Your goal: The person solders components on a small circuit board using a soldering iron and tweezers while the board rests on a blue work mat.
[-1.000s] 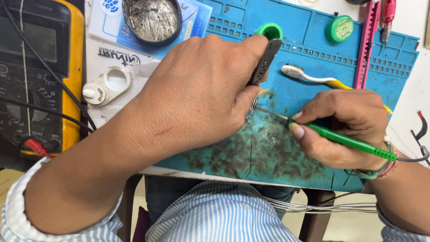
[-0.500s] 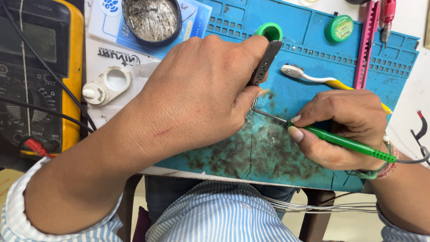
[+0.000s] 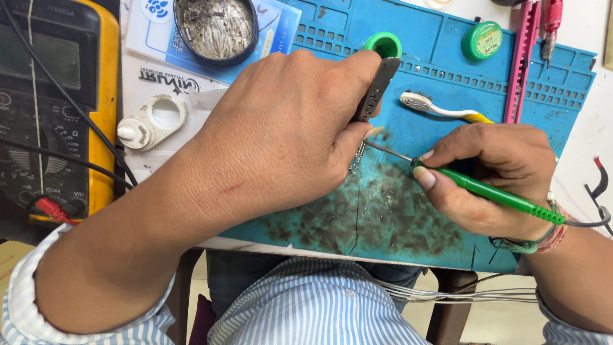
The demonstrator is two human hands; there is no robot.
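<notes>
Left hand (image 3: 287,134) pinches tweezers (image 3: 373,89) between thumb and fingers, tips down on the blue mat (image 3: 447,51). Right hand (image 3: 491,176) grips a green iron (image 3: 498,195), fingers pressed together, its tip beside the tweezer tips; toothbrush (image 3: 434,108) lies just behind

We see a yellow-cased meter's dark screen (image 3: 45,61) far left and a flat blue-and-white packet (image 3: 271,29) top centre.

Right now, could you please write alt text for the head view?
Over a stained blue work mat, the left hand holds metal tweezers while the right hand touches a green soldering iron to their tip. A yellow multimeter sits left.
</notes>
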